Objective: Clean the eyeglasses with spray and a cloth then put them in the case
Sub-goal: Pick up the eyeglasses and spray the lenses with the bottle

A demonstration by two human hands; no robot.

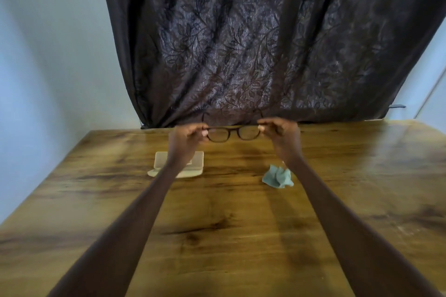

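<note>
Dark-framed eyeglasses [233,133] are held up above the far part of the wooden table [217,224], temples unfolded and pointing away from me. My left hand [188,135] pinches the left end of the frame and my right hand [280,129] pinches the right end. An open beige glasses case [196,164] lies on the table under my left forearm, which partly hides it. A crumpled pale green cloth [277,177] lies on the table beside my right forearm. No spray bottle is clearly visible.
A dark leaf-patterned curtain [265,43] hangs behind the table's far edge. Pale walls stand on both sides.
</note>
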